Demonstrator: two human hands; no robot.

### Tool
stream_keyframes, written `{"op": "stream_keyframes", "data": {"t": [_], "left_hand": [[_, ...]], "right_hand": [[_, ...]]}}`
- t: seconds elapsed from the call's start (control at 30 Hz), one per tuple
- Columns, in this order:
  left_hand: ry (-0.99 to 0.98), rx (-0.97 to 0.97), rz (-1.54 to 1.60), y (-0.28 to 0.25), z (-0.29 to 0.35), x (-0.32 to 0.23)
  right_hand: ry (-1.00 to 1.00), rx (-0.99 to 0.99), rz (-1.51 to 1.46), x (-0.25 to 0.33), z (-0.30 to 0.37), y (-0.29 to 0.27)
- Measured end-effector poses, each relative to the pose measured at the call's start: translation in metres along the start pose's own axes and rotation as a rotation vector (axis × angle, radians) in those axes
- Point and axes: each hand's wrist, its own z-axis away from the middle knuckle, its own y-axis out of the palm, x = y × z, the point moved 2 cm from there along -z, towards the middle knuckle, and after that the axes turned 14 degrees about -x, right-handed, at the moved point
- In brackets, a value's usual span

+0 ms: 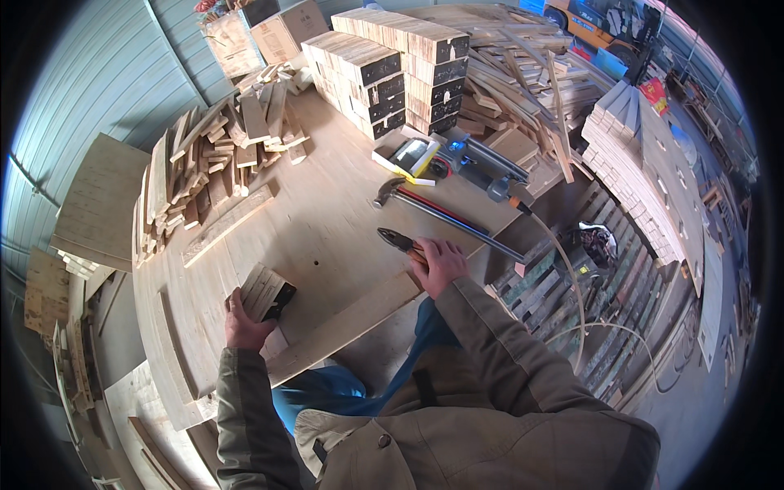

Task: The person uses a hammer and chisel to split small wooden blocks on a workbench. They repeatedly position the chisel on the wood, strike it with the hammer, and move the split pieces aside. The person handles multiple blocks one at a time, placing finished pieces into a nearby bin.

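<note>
My left hand (246, 325) grips a wooden block (265, 291) made of layered strips, with a black end face, at the near left of the plywood table (327, 208). In my right hand (443, 265) is a pair of pliers (398, 239), its dark jaws pointing left over the table. Just beyond the pliers lies a claw hammer (388, 192) with a long handle. A nail gun (482, 163) with an air hose sits behind the hammer, beside an open box (406, 155).
Loose wood strips (216, 159) are heaped at the far left. Stacked blocks with black ends (392, 65) stand at the back. A wooden rail (351, 327) runs along the near edge. To the right are a slatted pallet (604, 269) and the air hose (563, 253).
</note>
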Motion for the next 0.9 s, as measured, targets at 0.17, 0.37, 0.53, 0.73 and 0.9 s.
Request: {"op": "stream_keyframes", "data": {"t": [0.17, 0.37, 0.53, 0.73, 0.9], "left_hand": [[0.011, -0.004, 0.006, -0.0006, 0.0002, -0.0007], [-0.004, -0.001, 0.005, -0.0008, 0.0002, -0.0007], [0.016, -0.013, 0.012, 0.0003, 0.0002, 0.0021], [0.055, -0.036, 0.024, 0.0025, 0.0011, 0.0069], [0.054, -0.037, 0.018, 0.0033, 0.0017, 0.0075]], "right_hand": [[0.008, 0.004, 0.003, 0.0007, -0.0003, 0.0002], [-0.039, -0.041, 0.012, 0.0021, -0.0021, -0.0012], [0.015, 0.038, 0.014, 0.0008, -0.0011, -0.0005], [-0.002, 0.016, 0.007, 0.0001, 0.0000, 0.0014], [-0.018, -0.008, 0.014, -0.0005, 0.0007, 0.0025]]}}
